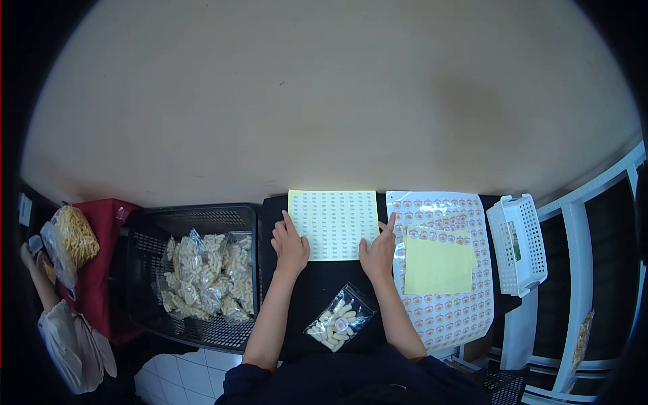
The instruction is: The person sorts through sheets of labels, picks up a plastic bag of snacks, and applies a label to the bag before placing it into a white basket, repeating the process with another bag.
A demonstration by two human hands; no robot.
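Note:
A sheet of small printed labels with a yellow margin lies flat on the black tabletop. At its lower left edge rests my left hand, thumb on the sheet and index finger stretched along the side. My right hand lies at the lower right edge, thumb on the sheet, fingers apart and pointing forward. Neither hand is closed round anything. Between my forearms, a clear bag of pale, finger-shaped snacks bears a round sticker.
Left stands a black basket of bagged pale snacks. Right lie a large round-sticker sheet, yellow paper and a white basket. At far left, another person's sleeve is near a bag of yellow snacks. A wall rises behind.

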